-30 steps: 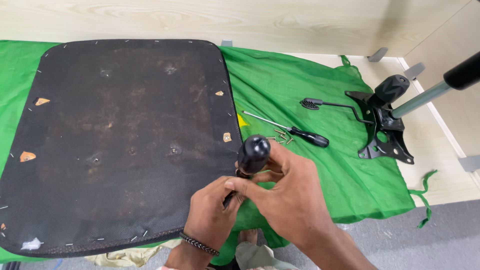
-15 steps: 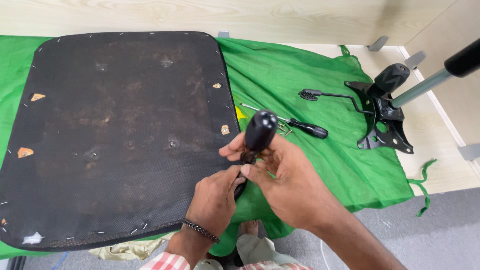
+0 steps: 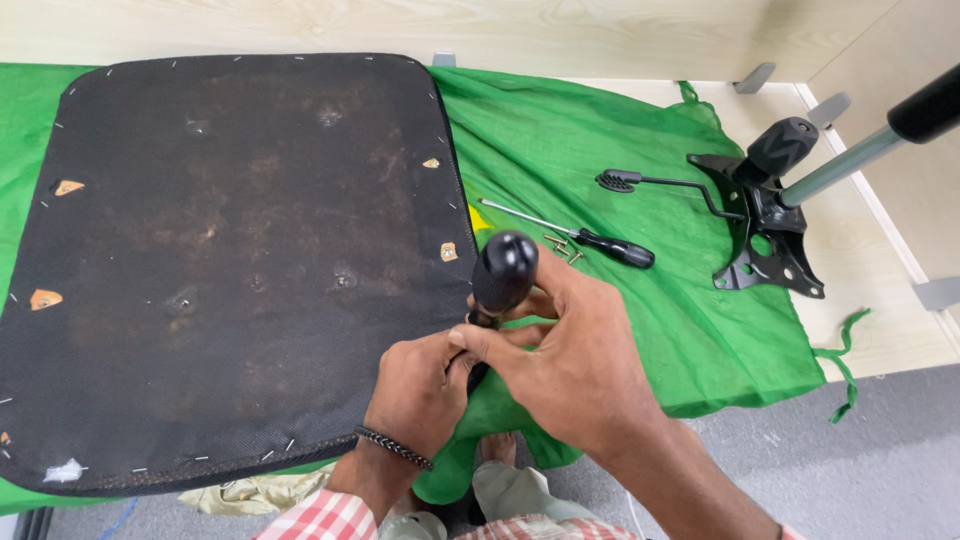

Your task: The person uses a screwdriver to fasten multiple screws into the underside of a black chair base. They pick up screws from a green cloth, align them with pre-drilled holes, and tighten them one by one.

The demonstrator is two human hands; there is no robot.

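Note:
Both hands meet at the near edge of a large black seat pad (image 3: 240, 260) lying underside up on a green cloth (image 3: 600, 150). My right hand (image 3: 570, 360) grips a tool with a rounded black handle (image 3: 503, 270) that stands upright. My left hand (image 3: 420, 390), a dark bracelet at its wrist, pinches the lower part of that tool under the right hand's thumb. The tool's tip is hidden behind my fingers.
A black-handled screwdriver (image 3: 590, 240) and a few small screws (image 3: 560, 245) lie on the cloth to the right. Farther right sits a black metal chair mechanism (image 3: 760, 220) with a lever (image 3: 640, 182) and a grey gas cylinder (image 3: 850, 160). A wooden floor lies beyond.
The hands and the black-handled tool have stayed close together at the pad's near edge, shifting slightly; the camera view has tilted a little.

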